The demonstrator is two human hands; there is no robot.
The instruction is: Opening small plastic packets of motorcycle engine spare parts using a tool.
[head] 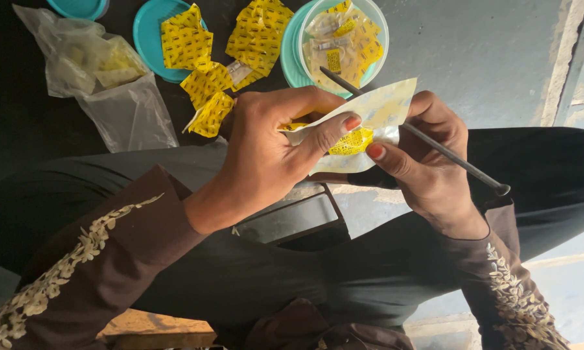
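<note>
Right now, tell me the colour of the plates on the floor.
Teal, or blue-green. The plates show in the head view, under the yellow packets.

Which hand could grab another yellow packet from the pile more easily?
Probably the left hand: it is nearer the loose yellow packets, and holds only the white pouch. The right hand also carries the metal rod.

A pale, flat plastic pouch (376,110) with a yellow printed packet (351,142) inside, pinched between both thumbs; a long dark metal rod (434,144) slants behind it, crossing the right fingers.
</note>
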